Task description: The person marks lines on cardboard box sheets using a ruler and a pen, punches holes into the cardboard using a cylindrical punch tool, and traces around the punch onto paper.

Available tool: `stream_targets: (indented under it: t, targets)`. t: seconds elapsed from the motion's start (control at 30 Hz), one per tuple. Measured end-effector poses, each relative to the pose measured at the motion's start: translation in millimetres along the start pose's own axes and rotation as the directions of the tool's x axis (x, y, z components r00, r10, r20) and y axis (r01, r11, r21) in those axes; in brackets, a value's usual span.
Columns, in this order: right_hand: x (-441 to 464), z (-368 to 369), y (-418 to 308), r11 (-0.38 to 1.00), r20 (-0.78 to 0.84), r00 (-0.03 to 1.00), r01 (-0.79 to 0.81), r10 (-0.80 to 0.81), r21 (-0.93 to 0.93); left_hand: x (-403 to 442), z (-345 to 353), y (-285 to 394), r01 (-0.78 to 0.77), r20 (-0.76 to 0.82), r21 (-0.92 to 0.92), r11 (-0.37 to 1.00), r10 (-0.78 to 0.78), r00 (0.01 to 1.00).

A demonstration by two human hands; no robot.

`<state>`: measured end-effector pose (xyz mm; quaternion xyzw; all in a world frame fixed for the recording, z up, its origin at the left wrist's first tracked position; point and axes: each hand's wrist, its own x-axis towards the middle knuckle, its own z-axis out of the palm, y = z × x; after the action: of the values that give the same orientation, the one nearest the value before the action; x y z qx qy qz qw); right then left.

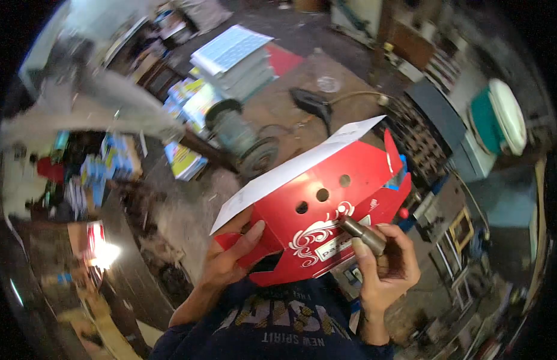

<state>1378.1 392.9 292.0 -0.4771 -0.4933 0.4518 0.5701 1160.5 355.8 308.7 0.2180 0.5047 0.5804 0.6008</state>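
A red cardboard box (272,207), with white and silver scroll printing, is tilted in front of my chest. Its long white flap (296,168) stands out along the far side, and several end flaps stick out loose. Round holes run in a row across the red panel. My left hand (233,258) grips the box's left end, thumb on the outside. Between the fingers and thumb of my right hand (389,279) is a stepped metal punch (364,234), its narrow end against or just over the printed panel; contact is unclear.
Beyond the box lies a brown work surface (284,99) with a stack of printed sheets (233,63), a bench grinder (242,135) and a dark handled object (313,103). A bright lamp (104,255) glows at left. Tools and frames (461,231) crowd the right side.
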Motion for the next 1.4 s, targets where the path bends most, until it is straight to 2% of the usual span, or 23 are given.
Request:
stream_targets:
  t: [0.07,0.1,0.17,0.27,0.3,0.33,0.4,0.47,0.53,0.6,0.67,0.7,0.73,0.8,0.87,1.07,1.17,1.23,1.33,1.37,1.4]
  targets:
    - [-2.1,18.8,2.1,0.998,0.072,0.997,-0.018,0.014,0.054,-18.4,-22.5,3.7,-0.021,0.056,-0.030,0.999,0.022,0.998]
    - [7.8,4.0,11.7,0.997,0.125,0.992,-0.031,0.022,0.074,-22.5,-9.9,-9.1,-0.045,0.003,-0.034,0.998,0.045,0.999]
    - [-3.0,42.1,4.5,0.994,0.225,0.974,-0.059,0.037,0.091,-43.6,-46.4,3.6,-0.065,-0.117,0.052,0.997,0.070,0.991]
    - [-12.7,85.5,-3.9,0.994,0.351,0.936,-0.050,0.014,0.093,-63.8,-86.8,0.4,-0.100,-0.169,0.082,0.992,0.113,0.979]
    - [-17.1,99.0,-1.5,0.994,0.411,0.905,0.098,-0.108,0.044,-69.5,-98.2,1.3,-0.116,-0.190,0.063,0.991,0.126,0.974]
    - [-3.2,86.2,1.4,0.994,0.433,0.895,0.097,-0.110,0.051,-63.4,-81.2,-11.2,-0.141,-0.225,0.091,0.986,0.158,0.961]
    - [-15.0,129.9,-13.5,0.933,0.587,0.746,0.357,-0.316,0.049,-74.4,-115.5,0.1,-0.177,-0.258,0.093,0.980,0.196,0.946]
    - [-26.1,165.3,-17.2,0.920,0.602,0.721,0.387,-0.342,0.059,-84.2,-142.7,11.4,-0.191,-0.266,0.386,0.902,0.307,0.914]
    - [-32.0,198.7,-26.3,0.819,0.755,0.548,0.573,-0.360,-0.026,-82.5,-174.2,16.8,-0.328,-0.276,0.379,0.865,0.444,0.852]
    - [-48.8,245.9,-35.8,0.826,0.772,0.518,0.563,-0.368,0.016,-96.7,-213.4,29.7,-0.272,-0.304,0.410,0.871,0.411,0.859]
    - [-66.4,290.9,-49.4,0.775,0.855,0.415,0.632,-0.313,-0.023,-113.0,-251.3,41.7,-0.273,-0.374,0.372,0.887,0.412,0.831]
    - [-74.1,314.9,-55.8,0.685,0.865,0.339,0.728,-0.369,0.007,-120.6,-273.8,50.2,-0.261,-0.356,0.464,0.847,0.448,0.820]
    - [-82.0,336.2,-55.2,0.683,0.871,0.317,0.730,-0.376,0.030,-128.1,-291.5,57.5,-0.239,-0.336,0.552,0.799,0.475,0.813]
    - [-100.9,375.7,-54.5,0.690,0.834,0.294,0.711,-0.467,0.136,-147.5,-315.7,74.5,-0.242,-0.375,0.587,0.772,0.525,0.764]
    - [-119.8,415.6,-62.4,0.681,0.833,0.264,0.712,-0.486,0.172,-163.4,-344.8,79.8,-0.247,-0.409,0.628,0.738,0.584,0.701]
    - [-149.4,503.3,-62.5,0.643,0.857,-0.003,0.660,-0.515,0.388,-187.2,-402.3,61.8,-0.252,-0.665,0.435,0.864,0.497,0.557]
    - [-157.9,547.6,-53.2,0.679,0.853,-0.080,0.570,-0.515,0.463,-184.4,-417.9,70.6,-0.250,-0.743,0.402,0.881,0.473,0.474]
    - [-157.6,579.7,-46.0,0.677,0.828,-0.217,0.489,-0.516,0.550,-178.2,-429.4,77.4,-0.246,-0.787,0.388,0.888,0.458,0.414]
    - [-157.2,634.0,-32.1,0.677,0.784,-0.354,0.398,-0.509,0.620,-167.4,-452.3,88.8,-0.231,-0.855,0.355,0.906,0.415,0.311]
    - [-157.1,653.1,-30.0,0.727,0.794,-0.400,0.345,-0.459,0.594,-163.6,-458.0,91.3,-0.218,-0.875,0.345,0.913,0.397,0.276]
    - [-154.7,671.8,-24.3,0.719,0.770,-0.420,0.315,-0.480,0.620,-156.7,-467.0,95.8,-0.214,-0.894,0.326,0.921,0.374,0.245]
